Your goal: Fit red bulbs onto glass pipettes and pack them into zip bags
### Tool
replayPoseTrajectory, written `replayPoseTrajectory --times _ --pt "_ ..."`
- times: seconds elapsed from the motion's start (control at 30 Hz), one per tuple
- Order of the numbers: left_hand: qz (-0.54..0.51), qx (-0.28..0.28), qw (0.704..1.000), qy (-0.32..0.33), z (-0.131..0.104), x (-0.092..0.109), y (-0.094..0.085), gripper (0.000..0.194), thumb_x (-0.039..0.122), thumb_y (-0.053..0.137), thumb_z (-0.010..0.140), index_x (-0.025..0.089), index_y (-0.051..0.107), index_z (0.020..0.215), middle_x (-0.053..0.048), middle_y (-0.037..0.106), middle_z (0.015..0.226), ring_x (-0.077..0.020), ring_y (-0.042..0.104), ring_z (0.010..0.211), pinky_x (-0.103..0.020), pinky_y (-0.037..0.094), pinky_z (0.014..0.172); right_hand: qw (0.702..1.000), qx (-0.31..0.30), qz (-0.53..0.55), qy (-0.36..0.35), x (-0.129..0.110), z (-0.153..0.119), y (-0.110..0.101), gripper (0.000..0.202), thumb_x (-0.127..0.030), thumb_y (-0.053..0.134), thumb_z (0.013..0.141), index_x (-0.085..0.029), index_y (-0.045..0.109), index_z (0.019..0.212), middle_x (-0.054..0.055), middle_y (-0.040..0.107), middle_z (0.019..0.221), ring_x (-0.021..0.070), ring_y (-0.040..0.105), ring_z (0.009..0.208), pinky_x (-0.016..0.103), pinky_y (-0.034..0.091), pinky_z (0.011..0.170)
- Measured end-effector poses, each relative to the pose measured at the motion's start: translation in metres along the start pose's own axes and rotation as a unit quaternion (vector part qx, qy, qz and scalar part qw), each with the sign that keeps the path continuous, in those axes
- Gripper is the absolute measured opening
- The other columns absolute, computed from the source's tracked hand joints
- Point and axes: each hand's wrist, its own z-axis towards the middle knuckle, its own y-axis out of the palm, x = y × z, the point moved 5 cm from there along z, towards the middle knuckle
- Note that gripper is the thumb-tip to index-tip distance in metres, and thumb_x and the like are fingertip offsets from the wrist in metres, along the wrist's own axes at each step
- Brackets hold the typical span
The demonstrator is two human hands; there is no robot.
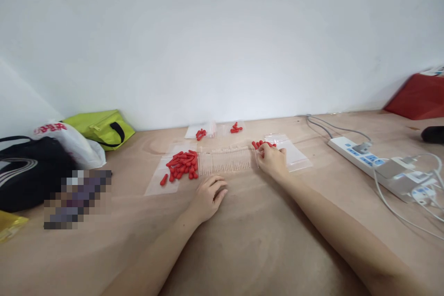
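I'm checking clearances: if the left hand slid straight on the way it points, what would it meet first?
The left hand would probably meet the row of thin, pale pieces just ahead first; the exact gap is hard to judge.

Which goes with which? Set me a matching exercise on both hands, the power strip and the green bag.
1. Left hand
2. Right hand
3. Power strip
4. Green bag

a. has a black strap
b. white, with plugs in it
c. just below the pale row in view
d. at the right-hand red pile

Pairs: 1-c, 2-d, 3-b, 4-a
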Motion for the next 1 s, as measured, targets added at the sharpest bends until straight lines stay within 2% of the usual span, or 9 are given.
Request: replayPoseTrajectory --times 0.2,0.4,0.57,0.73,0.8,0.87,0.93,1.0 --pt "-0.002 -0.010 1.000 -0.016 0.000 -0.001 0.001 0.016 0.021 0.046 0.082 0.019 0.058 0.093 -0.007 0.059 0.098 -0.0195 0.055 0.094 -0.037 0.045 0.083 0.998 -0.038 -0.030 0.041 -0.002 0.010 0.009 0.019 -0.024 0.040 0.080 -0.016 0.057 0.082 0.007 0.065 0.073 0.0204 0.057 0.072 0.034 0.020 0.069" --pt "0.004 -0.020 1.000 -0.019 0.000 0.000 0.001 0.017 0.021 0.045 0.083 0.018 0.058 0.093 -0.008 0.059 0.098 -0.0197 0.055 0.093 -0.037 0.045 0.082 0.998 -0.046 -0.032 0.037 -0.003 0.010 0.008 0.027 -0.025 0.038 0.080 -0.016 0.063 0.080 0.011 0.065 0.078 0.0228 0.057 0.077 0.037 0.022 0.070" --pt "0.009 -0.023 0.999 -0.022 0.000 -0.001 0.001 0.017 0.021 0.046 0.083 0.018 0.058 0.094 -0.008 0.059 0.100 -0.0197 0.055 0.093 -0.037 0.045 0.082 0.996 -0.068 -0.051 0.030 -0.007 0.007 0.011 0.029 -0.027 0.039 0.078 -0.014 0.065 0.077 0.013 0.065 0.074 0.0246 0.056 0.077 0.039 0.024 0.072" --pt "0.026 -0.020 0.999 -0.010 -0.001 0.000 0.004 0.018 0.022 0.045 0.083 0.018 0.058 0.095 -0.007 0.059 0.099 -0.0193 0.055 0.093 -0.035 0.044 0.081 0.993 -0.081 -0.090 0.008 -0.015 0.007 0.018 0.027 -0.019 0.040 0.077 -0.011 0.066 0.078 0.017 0.065 0.078 0.0271 0.056 0.083 0.042 0.022 0.076" --pt "0.059 -0.004 0.998 -0.011 -0.001 -0.001 0.002 0.017 0.023 0.047 0.082 0.019 0.058 0.094 -0.007 0.060 0.097 -0.0199 0.054 0.091 -0.035 0.043 0.080 0.991 -0.093 -0.099 0.012 -0.018 0.007 0.020 0.026 -0.014 0.040 0.076 -0.009 0.065 0.077 0.018 0.065 0.078 0.0265 0.056 0.081 0.041 0.022 0.076" --pt "0.122 0.036 0.991 -0.031 0.000 -0.006 -0.006 0.015 0.026 0.049 0.081 0.019 0.059 0.090 -0.006 0.060 0.091 -0.0211 0.054 0.087 -0.036 0.041 0.076 0.991 -0.084 -0.100 0.016 -0.020 0.006 0.018 0.025 -0.013 0.040 0.077 -0.007 0.064 0.079 0.018 0.064 0.078 0.0263 0.055 0.080 0.041 0.023 0.077" --pt "0.207 0.092 0.971 -0.075 0.000 -0.016 -0.021 0.015 0.030 0.050 0.081 0.019 0.060 0.083 -0.006 0.060 0.082 -0.0225 0.053 0.081 -0.036 0.038 0.071 0.995 -0.047 -0.089 0.006 -0.021 0.002 0.012 0.025 -0.017 0.039 0.080 -0.006 0.062 0.082 0.019 0.063 0.080 0.0271 0.054 0.081 0.041 0.023 0.077" --pt "0.287 0.139 0.938 -0.134 0.000 -0.030 -0.038 0.018 0.034 0.051 0.080 0.018 0.059 0.075 -0.007 0.059 0.076 -0.0241 0.052 0.077 -0.035 0.035 0.066 0.997 0.003 -0.067 -0.026 -0.021 -0.005 0.004 0.027 -0.023 0.037 0.083 -0.007 0.059 0.082 0.018 0.062 0.080 0.0274 0.053 0.082 0.040 0.023 0.076"
